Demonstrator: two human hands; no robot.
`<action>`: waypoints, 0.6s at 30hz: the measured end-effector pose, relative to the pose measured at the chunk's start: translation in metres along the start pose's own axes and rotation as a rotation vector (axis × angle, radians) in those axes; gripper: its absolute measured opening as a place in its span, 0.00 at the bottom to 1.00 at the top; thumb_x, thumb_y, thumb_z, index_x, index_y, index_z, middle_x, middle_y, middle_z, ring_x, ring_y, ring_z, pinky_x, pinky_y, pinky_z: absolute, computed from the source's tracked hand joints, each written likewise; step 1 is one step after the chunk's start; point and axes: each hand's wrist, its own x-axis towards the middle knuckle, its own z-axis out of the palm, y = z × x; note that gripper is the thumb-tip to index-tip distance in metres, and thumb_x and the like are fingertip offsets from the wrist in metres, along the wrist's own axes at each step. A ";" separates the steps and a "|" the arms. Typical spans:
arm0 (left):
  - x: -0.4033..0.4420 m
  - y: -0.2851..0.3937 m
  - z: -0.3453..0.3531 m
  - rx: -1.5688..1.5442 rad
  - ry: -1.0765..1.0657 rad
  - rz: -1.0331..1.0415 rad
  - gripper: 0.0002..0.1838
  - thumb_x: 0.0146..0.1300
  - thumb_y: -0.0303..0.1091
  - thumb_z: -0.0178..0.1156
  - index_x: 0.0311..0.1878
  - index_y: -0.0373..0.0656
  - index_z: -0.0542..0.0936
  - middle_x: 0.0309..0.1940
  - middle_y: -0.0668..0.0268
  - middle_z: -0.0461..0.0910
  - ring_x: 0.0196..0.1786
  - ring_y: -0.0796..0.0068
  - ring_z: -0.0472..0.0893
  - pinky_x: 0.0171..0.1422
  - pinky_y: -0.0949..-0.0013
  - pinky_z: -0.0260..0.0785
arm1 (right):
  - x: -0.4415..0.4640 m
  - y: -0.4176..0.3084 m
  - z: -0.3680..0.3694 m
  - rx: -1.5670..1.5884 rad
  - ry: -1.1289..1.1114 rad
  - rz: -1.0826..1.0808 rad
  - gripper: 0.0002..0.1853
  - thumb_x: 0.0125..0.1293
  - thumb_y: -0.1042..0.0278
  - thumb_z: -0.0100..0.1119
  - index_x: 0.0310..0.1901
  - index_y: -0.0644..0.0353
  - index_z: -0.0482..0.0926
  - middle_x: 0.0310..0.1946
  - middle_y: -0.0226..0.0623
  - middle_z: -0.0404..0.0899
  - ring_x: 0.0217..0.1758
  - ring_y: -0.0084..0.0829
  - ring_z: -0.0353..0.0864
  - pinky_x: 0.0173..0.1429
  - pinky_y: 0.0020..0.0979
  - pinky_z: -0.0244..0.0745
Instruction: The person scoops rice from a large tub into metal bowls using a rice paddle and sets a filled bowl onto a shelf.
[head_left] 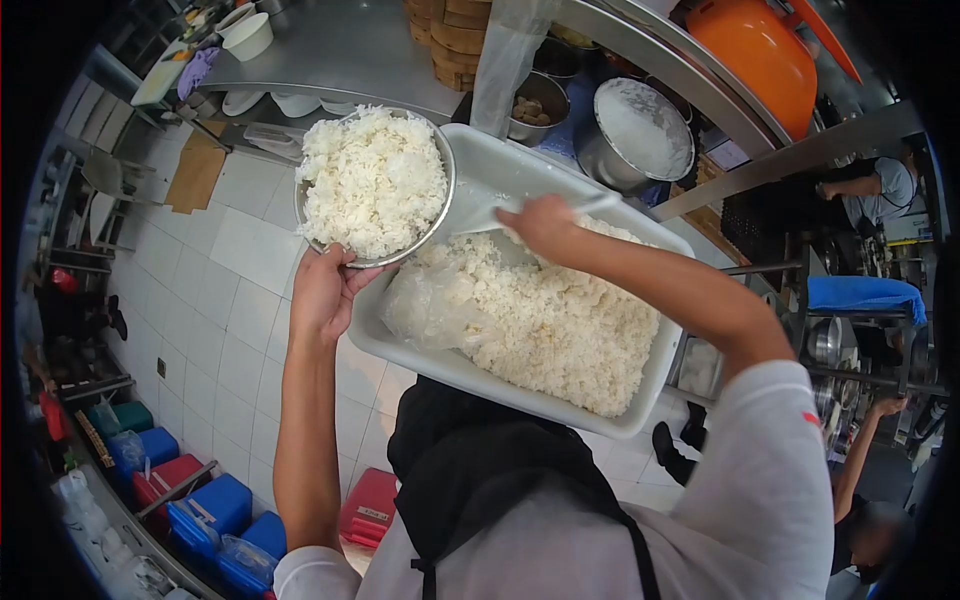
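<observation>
A round metal bowl [447, 190] heaped with white rice [372, 182] is held at its near rim by my left hand [325, 290], fingers wrapped under the edge. The bowl overlaps the left corner of a large white tub [400, 352]. Cooked rice [560, 330] fills much of the tub's near and right part, with a crumpled clear plastic bag [425, 305] at its left side. Over the tub's far part, my right hand [545, 228] is closed round a whitish flat tool [480, 220], whose far end reaches toward the bowl.
Behind the tub stand a metal pot [635, 140] and a smaller pot [538, 108]. Bamboo steamers [458, 45] sit on the steel counter [350, 50]. Coloured bins [215, 505] line the lower left. Two other people [880, 190] are at the right, and feet [675, 450] show below the tub.
</observation>
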 end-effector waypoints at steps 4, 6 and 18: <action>-0.004 0.001 0.007 0.017 0.044 -0.029 0.20 0.57 0.22 0.37 0.53 0.21 0.58 0.44 0.43 0.71 0.37 0.54 0.80 0.37 0.75 0.79 | 0.033 -0.038 0.011 -0.001 0.027 -0.116 0.33 0.53 0.71 0.54 0.63 0.49 0.56 0.33 0.38 0.78 0.36 0.36 0.79 0.34 0.36 0.69; -0.001 0.000 0.004 0.017 0.022 -0.044 0.20 0.57 0.21 0.37 0.53 0.21 0.57 0.44 0.43 0.71 0.37 0.54 0.80 0.37 0.74 0.79 | 0.002 -0.041 0.026 0.104 -0.121 -0.138 0.34 0.53 0.72 0.53 0.63 0.49 0.55 0.34 0.38 0.77 0.37 0.35 0.79 0.34 0.36 0.69; 0.009 -0.014 0.012 0.009 -0.032 -0.034 0.19 0.58 0.22 0.37 0.52 0.19 0.57 0.43 0.43 0.71 0.38 0.53 0.79 0.39 0.72 0.79 | -0.053 0.017 0.005 0.107 -0.082 0.116 0.34 0.53 0.71 0.54 0.63 0.51 0.55 0.36 0.39 0.77 0.38 0.37 0.78 0.36 0.34 0.73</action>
